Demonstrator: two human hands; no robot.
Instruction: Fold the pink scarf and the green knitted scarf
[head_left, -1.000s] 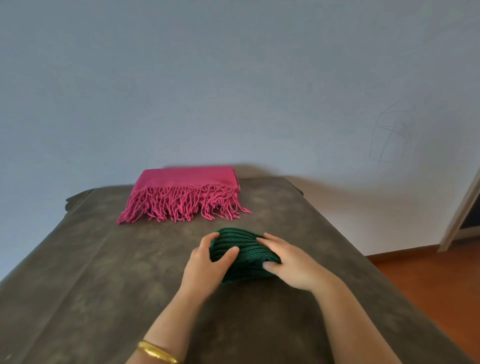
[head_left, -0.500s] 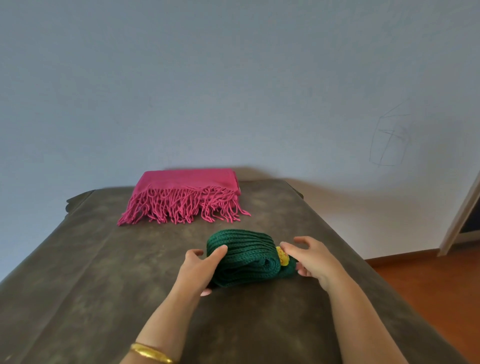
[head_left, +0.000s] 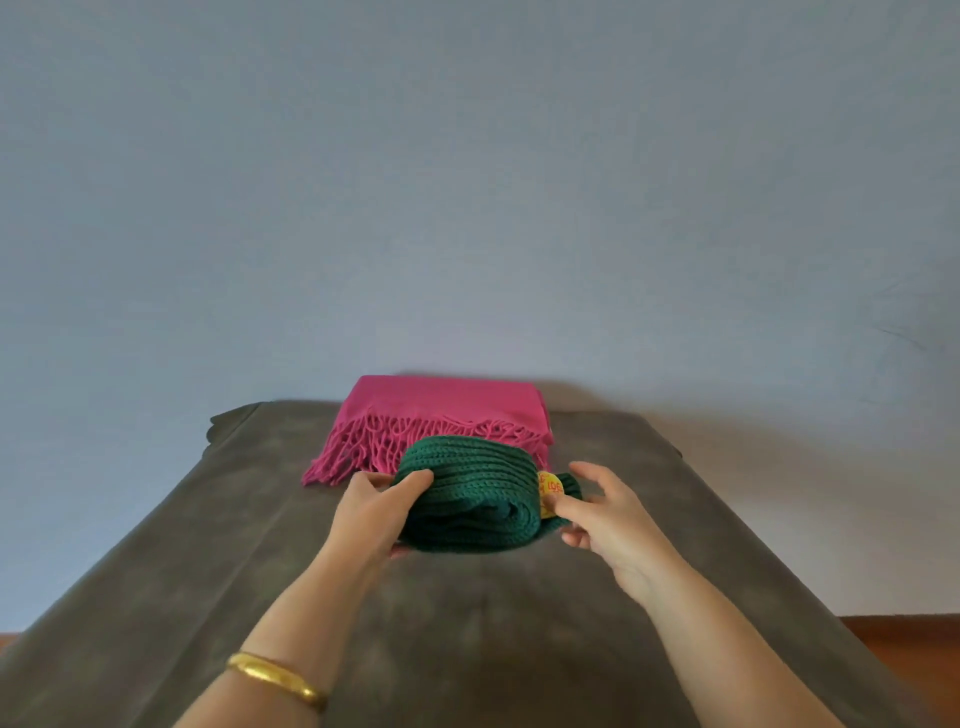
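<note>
Scarf between left hand, right hand

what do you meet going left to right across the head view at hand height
left hand → green scarf → yellow tag → right hand

Plain blue-grey wall fills upper half, matte, evenly lit by soft light. Faint dark scratch on wall at far right. Table under mottled grey-brown cloth, far edge against wall. Cloth rumpled at far left corner. Dim shadow on wall along far edge. Reddish-brown floor past right edge; sliver at lower left.
</note>
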